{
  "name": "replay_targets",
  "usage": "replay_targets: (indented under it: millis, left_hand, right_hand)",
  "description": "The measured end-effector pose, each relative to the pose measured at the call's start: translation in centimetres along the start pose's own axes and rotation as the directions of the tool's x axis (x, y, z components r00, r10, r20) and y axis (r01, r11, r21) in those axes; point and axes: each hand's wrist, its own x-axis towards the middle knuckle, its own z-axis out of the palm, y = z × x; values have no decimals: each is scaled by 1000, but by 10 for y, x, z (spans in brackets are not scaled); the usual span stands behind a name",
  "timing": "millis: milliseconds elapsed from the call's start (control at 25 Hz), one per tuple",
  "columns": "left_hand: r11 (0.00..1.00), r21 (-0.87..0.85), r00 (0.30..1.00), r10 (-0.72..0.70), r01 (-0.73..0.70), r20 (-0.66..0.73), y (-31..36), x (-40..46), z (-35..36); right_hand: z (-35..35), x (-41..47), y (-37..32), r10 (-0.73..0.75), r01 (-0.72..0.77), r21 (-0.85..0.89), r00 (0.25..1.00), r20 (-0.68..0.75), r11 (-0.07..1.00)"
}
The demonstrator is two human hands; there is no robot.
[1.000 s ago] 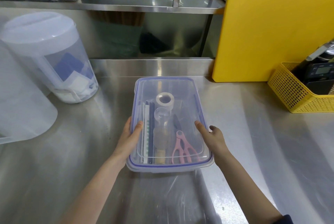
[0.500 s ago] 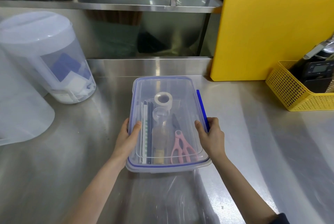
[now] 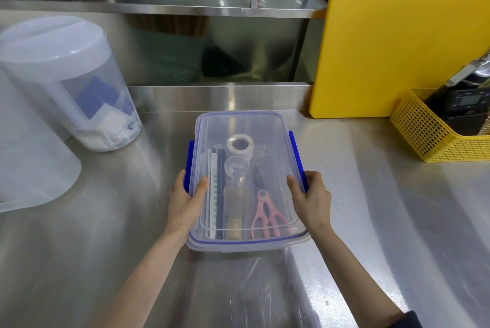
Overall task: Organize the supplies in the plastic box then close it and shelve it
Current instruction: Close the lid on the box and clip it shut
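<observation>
A clear plastic box [image 3: 240, 244] with its transparent lid [image 3: 238, 122] on top sits on the steel counter in front of me. Through the lid I see a tape roll [image 3: 240, 144], a small clear bottle [image 3: 236, 182], pink scissors [image 3: 266, 217] and a ruler with pens [image 3: 215, 190]. My left hand [image 3: 184, 201] grips the box's left side, thumb on the lid, fingers on the blue left latch [image 3: 189, 166]. My right hand [image 3: 311, 200] holds the right side the same way, on the blue right latch [image 3: 297, 160]. Both latches stick out sideways.
A lidded translucent jug [image 3: 66, 84] and a larger white container [image 3: 29, 158] stand at the left. A yellow cutting board [image 3: 392, 49] leans at the back right, beside a yellow basket [image 3: 434, 134] with dark devices. A steel shelf [image 3: 185, 4] runs above the counter's back.
The right blue latch swung out first, then the left one. Both hands shifted from resting on the lid edges to gripping the latches at the sides.
</observation>
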Motion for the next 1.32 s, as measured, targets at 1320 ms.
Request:
replay_targets:
  millis: [1320]
  left_hand:
    - [993, -85, 986, 88, -77, 139, 6, 14, -6]
  right_hand:
    - [-1, 12, 5, 47, -56, 59, 987, 154, 997]
